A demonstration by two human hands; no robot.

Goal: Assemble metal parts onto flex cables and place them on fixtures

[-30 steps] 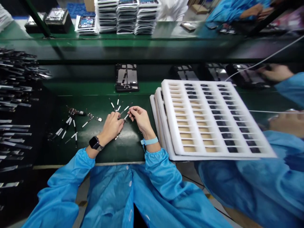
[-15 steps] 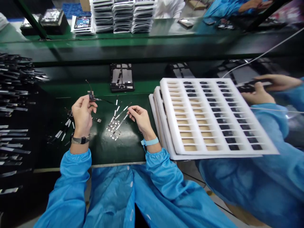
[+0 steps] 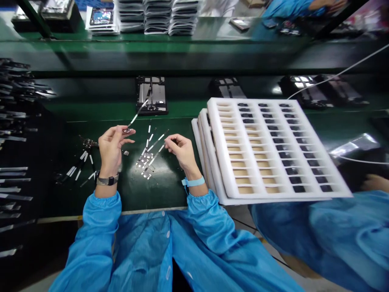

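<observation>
Ribbons point(image 3: 15, 197), thin and shiny, bristling at far left. Splayed pile of white-tabbed strips point(image 3: 84, 155) on glossy green bench point(image 3: 130, 187). Left hand point(image 3: 110, 148): pinching flex cable point(image 3: 133, 119) over the bench, metallic body at fingertips, ribbon angled up-right. Flat perforated boards point(image 3: 145, 160) between hands. Right hand point(image 3: 182, 152): fingertips pinched narrow at a slim strip's point(image 3: 161, 148) end; can't tell if gripped. White foam tray point(image 3: 285, 196) beside it, rectangular slots.

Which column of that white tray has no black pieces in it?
The leftmost column, nearest the right hand: it shows tan, while the other three contain black pieces.
</observation>
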